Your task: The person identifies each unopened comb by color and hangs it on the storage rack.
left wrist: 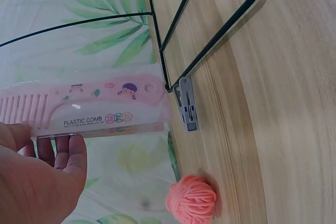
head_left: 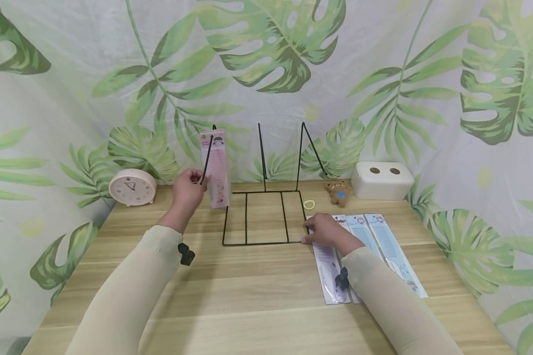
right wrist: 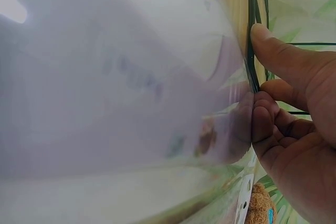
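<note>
Left hand: the left hand (head_left: pixel 187 190) pinches the lower part of a packaged pink plastic comb (head_left: pixel 215 167) between thumb and fingers, holding it upright above the bench (head_left: pixel 257 305).
Comb's long axis: vertical in the head view, its top by the leftmost upright of the black wire rack (head_left: pixel 263 217); the left wrist view shows the comb (left wrist: pixel 84 109) just beside the rack's wire corner (left wrist: pixel 168 85).
Where the comb lies from the rack: at the rack's left edge, level with the back wires, not yet down between them as far as can be told.
Right hand: the right hand (head_left: pixel 326 230) rests at the rack's front right corner, fingers curled, thumb against the wire (right wrist: pixel 251 51); it appears to steady the frame, but whether it also pinches the packet beneath cannot be told.
Nearer hand: the left, which already has the comb.
Packets on the bench: three more packaged combs (head_left: pixel 373 246) lie side by side right of the rack, long axes running away from the person.
Other things: a round clock (head_left: pixel 132 187), a small bear toy (head_left: pixel 339 192), a yellow ring (head_left: pixel 309 204), a white box (head_left: pixel 382 180).
</note>
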`<state>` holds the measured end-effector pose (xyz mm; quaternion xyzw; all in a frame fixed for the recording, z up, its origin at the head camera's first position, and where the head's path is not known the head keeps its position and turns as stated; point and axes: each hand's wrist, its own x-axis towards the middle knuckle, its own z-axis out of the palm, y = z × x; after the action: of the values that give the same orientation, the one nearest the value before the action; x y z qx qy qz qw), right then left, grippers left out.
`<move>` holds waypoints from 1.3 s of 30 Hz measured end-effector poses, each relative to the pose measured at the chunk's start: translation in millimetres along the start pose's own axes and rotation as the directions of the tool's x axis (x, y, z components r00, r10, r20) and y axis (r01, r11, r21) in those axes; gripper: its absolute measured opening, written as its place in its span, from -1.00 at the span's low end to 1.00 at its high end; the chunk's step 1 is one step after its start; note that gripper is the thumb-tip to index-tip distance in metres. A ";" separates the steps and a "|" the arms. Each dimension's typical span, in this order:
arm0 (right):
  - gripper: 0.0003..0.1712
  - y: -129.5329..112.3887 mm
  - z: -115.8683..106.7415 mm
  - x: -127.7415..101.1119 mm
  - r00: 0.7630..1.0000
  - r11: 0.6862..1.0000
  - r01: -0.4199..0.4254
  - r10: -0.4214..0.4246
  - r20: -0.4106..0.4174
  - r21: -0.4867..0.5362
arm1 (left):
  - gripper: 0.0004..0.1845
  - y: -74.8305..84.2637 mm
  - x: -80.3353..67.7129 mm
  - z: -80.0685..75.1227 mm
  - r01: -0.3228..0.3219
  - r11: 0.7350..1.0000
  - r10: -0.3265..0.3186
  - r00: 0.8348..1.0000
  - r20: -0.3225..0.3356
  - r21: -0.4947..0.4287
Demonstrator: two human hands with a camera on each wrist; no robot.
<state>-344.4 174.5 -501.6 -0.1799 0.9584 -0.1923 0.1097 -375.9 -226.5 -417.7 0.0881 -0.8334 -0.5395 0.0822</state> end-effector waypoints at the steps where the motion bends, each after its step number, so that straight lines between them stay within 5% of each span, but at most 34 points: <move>1: -0.34 -0.2 -0.2 0.0 1.000 1.000 0.001 -0.001 0.001 -0.001 | -0.70 0.2 -0.1 -0.3 -0.003 1.000 0.003 1.000 -0.002 0.011; 16: -0.34 -4.3 -1.5 -0.5 1.000 1.000 -0.018 0.018 0.003 0.006 | -0.55 -13.7 -7.2 -1.4 -0.044 0.994 0.047 0.999 -0.027 0.101; 20: -0.33 -4.8 -1.8 -0.3 1.000 1.000 -0.026 0.026 0.003 0.002 | -0.59 -31.4 -21.6 0.1 -0.051 0.982 0.040 0.997 0.061 0.183; 23: -0.33 -4.2 -1.5 0.1 1.000 1.000 -0.011 0.011 0.003 -0.005 | -0.57 -47.4 -33.4 1.3 -0.134 0.938 0.052 0.966 0.252 0.319; 26: -0.34 -2.7 -0.7 0.3 1.000 1.000 0.001 -0.001 0.002 -0.015 | -0.40 -60.0 -44.0 5.0 -0.247 0.868 0.036 0.897 0.441 0.431; 29: -0.33 -1.5 -0.3 0.0 1.000 1.000 -0.010 0.010 -0.001 -0.009 | -0.23 -67.4 -53.0 12.3 -0.294 0.819 -0.009 0.853 0.522 0.493; 32: -0.33 -1.7 -0.2 -0.4 1.000 1.000 -0.017 0.017 0.002 0.000 | -0.20 -72.4 -60.9 18.7 -0.317 0.802 0.000 0.848 0.531 0.506; 39: -0.34 -3.6 1.1 -1.3 1.000 1.000 -0.005 0.005 0.009 -0.011 | -0.23 -79.3 -68.8 26.2 -0.328 0.794 0.032 0.864 0.502 0.513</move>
<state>-341.8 171.5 -501.0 -0.1792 0.9594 -0.1860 0.1135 -310.6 -219.0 -503.6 -0.1063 -0.9566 -0.2522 -0.1001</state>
